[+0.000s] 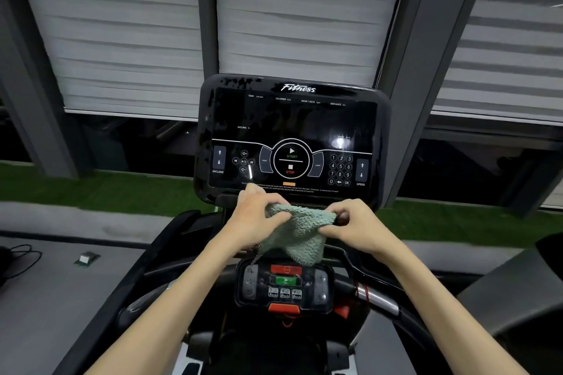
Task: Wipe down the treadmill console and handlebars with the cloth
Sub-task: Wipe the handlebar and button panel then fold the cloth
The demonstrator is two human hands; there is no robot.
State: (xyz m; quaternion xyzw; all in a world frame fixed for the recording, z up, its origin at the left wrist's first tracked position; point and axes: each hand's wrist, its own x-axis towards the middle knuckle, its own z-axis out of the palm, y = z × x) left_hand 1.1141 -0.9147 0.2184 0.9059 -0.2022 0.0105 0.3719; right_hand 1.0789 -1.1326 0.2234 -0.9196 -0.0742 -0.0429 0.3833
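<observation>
Left hand (259, 219) and right hand (355, 222) pinch a crumpled, fluffy pale-green cloth (301, 233) below the console (292, 119).

I take this for a gym or fitness room. Right ahead of me stands a treadmill console (292, 119) with "Fitness" across its top edge, START and STOP at its centre, INCLINE and SPEED arrows at either side and a number keypad. Below it sits a smaller control panel (285, 286) with a red and a green button, and a black handlebar (377, 298) with a chrome grip section runs off to my right. Behind the machine I see long pleated window blinds (122, 24) between grey frames, dark glass (146, 143) under them, and a strip of green turf-like flooring (91, 189).
</observation>
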